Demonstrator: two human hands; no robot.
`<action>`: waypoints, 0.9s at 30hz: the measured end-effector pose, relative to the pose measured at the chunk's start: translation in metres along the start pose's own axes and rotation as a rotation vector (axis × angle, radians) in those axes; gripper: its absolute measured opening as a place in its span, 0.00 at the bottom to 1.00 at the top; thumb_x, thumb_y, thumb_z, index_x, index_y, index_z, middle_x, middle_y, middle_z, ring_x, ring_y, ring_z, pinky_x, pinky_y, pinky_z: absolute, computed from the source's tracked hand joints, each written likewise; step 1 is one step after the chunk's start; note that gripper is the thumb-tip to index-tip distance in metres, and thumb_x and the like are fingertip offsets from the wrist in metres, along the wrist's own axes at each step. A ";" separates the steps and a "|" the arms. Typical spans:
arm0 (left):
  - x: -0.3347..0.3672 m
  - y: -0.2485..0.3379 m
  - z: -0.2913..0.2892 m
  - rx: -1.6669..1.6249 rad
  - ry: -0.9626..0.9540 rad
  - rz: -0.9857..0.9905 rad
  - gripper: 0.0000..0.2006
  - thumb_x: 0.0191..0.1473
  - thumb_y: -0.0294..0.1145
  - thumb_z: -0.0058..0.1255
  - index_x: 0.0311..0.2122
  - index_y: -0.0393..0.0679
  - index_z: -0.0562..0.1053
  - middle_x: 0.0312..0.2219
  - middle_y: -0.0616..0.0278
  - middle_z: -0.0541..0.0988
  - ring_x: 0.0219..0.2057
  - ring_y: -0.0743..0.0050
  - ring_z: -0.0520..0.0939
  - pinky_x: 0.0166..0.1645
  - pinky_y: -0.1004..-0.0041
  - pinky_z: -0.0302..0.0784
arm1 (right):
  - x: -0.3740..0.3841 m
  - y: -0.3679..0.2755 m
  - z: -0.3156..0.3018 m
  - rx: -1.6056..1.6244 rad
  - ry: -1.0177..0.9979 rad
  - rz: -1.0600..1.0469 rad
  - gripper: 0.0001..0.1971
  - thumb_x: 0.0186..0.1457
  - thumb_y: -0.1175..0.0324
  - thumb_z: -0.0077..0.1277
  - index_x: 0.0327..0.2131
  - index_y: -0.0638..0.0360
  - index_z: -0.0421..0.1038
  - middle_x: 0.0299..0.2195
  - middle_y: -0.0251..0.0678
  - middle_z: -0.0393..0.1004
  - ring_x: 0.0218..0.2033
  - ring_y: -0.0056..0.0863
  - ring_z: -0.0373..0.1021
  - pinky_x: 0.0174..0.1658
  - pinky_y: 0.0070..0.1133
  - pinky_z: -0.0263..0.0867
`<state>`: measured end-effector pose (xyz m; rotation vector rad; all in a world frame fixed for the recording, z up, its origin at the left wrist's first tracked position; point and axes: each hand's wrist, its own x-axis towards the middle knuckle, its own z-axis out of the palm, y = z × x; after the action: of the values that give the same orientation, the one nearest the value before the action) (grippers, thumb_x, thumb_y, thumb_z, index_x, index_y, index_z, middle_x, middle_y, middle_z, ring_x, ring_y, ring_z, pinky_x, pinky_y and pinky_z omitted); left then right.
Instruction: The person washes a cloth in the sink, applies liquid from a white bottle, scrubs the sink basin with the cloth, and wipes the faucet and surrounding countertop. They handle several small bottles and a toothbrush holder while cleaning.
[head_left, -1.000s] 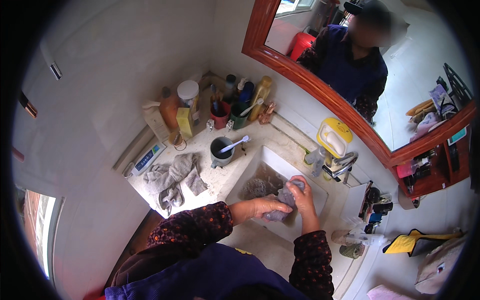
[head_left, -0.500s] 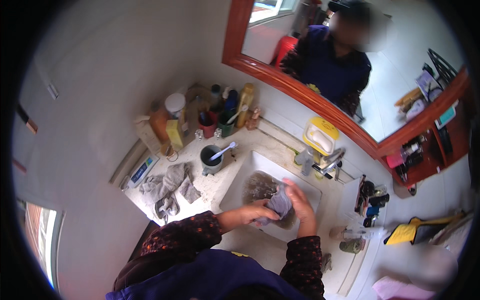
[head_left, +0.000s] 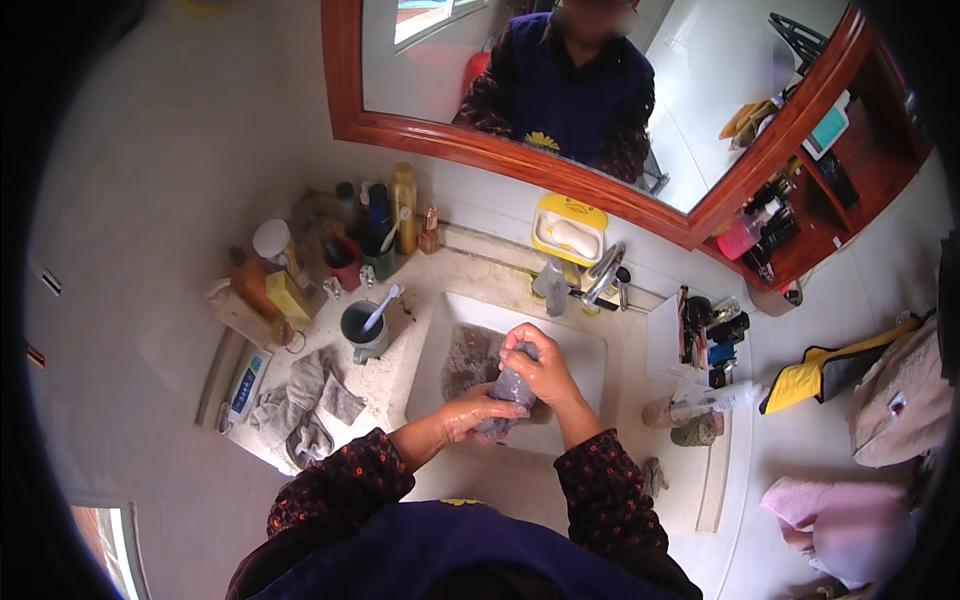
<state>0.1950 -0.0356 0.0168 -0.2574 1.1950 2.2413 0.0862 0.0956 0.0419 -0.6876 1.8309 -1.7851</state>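
Over the white sink (head_left: 590,365), my left hand (head_left: 468,414) and my right hand (head_left: 543,370) both grip one wet, bunched grey-purple cloth (head_left: 512,388). The left fingers wrap its lower end; the right hand is closed round its upper end. Both hands look wet. Murky, brownish sudsy water (head_left: 468,362) lies in the basin beneath. To the left on the counter is a crumpled pile of grey cloth (head_left: 300,405). A grey mug (head_left: 362,340) with a white and purple toothbrush (head_left: 379,309) stands beside the sink.
A chrome faucet (head_left: 605,275) rises behind the sink, next to a yellow soap dish (head_left: 570,212) with white soap. Bottles and cups crowd the back left corner. At right stands a white bin (head_left: 668,335) of small bottles. A wood-framed mirror (head_left: 520,155) hangs above.
My right hand has gone from open beside the cloth to closed round its upper end. The cloth is squeezed narrower and more upright. The view has shifted, moving the surroundings left in the picture.
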 end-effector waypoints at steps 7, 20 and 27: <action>0.015 -0.021 -0.006 0.286 0.167 -0.074 0.20 0.41 0.45 0.64 0.38 0.44 0.76 0.25 0.66 0.76 0.20 0.78 0.75 0.18 0.73 0.69 | -0.009 0.048 0.013 -0.385 0.198 -0.124 0.07 0.50 0.74 0.52 0.34 0.59 0.66 0.26 0.39 0.73 0.27 0.28 0.71 0.34 0.26 0.68; 0.033 -0.053 -0.037 0.547 0.640 0.106 0.33 0.35 0.37 0.69 0.49 0.38 0.68 0.26 0.63 0.77 0.22 0.75 0.76 0.24 0.75 0.71 | -0.023 0.095 0.031 -0.465 0.417 0.043 0.39 0.55 0.54 0.57 0.63 0.58 0.49 0.52 0.57 0.67 0.52 0.48 0.69 0.52 0.30 0.66; -0.069 -0.007 -0.056 0.435 0.330 0.215 0.33 0.37 0.28 0.65 0.51 0.35 0.65 0.26 0.62 0.76 0.23 0.75 0.76 0.27 0.76 0.71 | -0.057 0.105 0.026 -0.508 0.143 0.023 0.17 0.55 0.68 0.58 0.49 0.55 0.71 0.31 0.38 0.79 0.31 0.25 0.76 0.33 0.25 0.71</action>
<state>0.2494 -0.1060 0.0087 -0.3459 1.9289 2.0940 0.1446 0.1155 -0.0640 -0.7276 2.4120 -1.3859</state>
